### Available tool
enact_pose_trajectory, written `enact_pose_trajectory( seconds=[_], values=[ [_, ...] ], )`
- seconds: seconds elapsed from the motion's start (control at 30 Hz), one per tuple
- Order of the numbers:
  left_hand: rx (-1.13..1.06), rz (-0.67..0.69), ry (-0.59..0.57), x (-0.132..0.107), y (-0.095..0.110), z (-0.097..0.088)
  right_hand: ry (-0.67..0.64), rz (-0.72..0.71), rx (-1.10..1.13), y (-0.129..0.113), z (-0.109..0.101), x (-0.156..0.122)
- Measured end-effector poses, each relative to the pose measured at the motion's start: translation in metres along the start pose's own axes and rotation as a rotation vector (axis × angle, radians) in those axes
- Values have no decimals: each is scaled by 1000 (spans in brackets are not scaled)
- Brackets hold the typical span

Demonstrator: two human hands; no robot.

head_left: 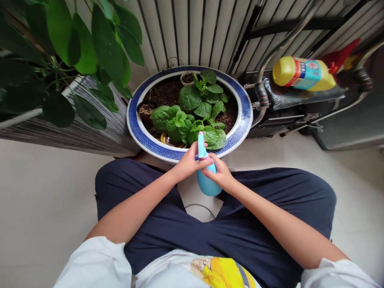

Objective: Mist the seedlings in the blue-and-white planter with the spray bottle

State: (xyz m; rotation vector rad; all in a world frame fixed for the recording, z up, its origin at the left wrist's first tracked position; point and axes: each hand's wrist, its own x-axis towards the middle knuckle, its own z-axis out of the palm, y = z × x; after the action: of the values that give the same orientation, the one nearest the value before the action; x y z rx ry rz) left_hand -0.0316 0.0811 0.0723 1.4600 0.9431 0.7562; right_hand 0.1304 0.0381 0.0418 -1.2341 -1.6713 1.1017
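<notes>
Between my knees, a light-blue spray bottle (209, 183) with a pink nozzle tip and pink collar stands upright in both hands. My left hand (191, 161) is closed around its neck and trigger, with some fingers hidden behind the spray head. Lower down, my right hand (220, 171) wraps the side of the bottle's body. The nozzle points over the near rim of a round blue-and-white pot (138, 130). Green leafy plants (192, 116) with broad, shiny leaves grow in its dark soil (168, 94).
A tall grey planter (90, 138) with a large-leaved plant (102, 44) stands at left. On the right, a yellow bottle (304, 74) lies on a black folded cart (276, 120). White slatted panels (192, 36) rise behind the pot. A small white cup (187, 79) sits in the soil.
</notes>
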Motion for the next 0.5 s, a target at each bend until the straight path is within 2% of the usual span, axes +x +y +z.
enact_pose_trajectory(
  seconds=[0.13,0.23,0.37,0.5],
  values=[
    [-81,-120,199,0,-4,15,-11,4,-202,5,9,-3],
    [-38,-99,287,3,-3,22,13,26,-203,4,16,-5],
    [214,-22,358,16,7,16,45,18,-105,-3,18,2],
    [295,-6,421,23,20,3,51,-18,-92,-13,21,17]
  ],
)
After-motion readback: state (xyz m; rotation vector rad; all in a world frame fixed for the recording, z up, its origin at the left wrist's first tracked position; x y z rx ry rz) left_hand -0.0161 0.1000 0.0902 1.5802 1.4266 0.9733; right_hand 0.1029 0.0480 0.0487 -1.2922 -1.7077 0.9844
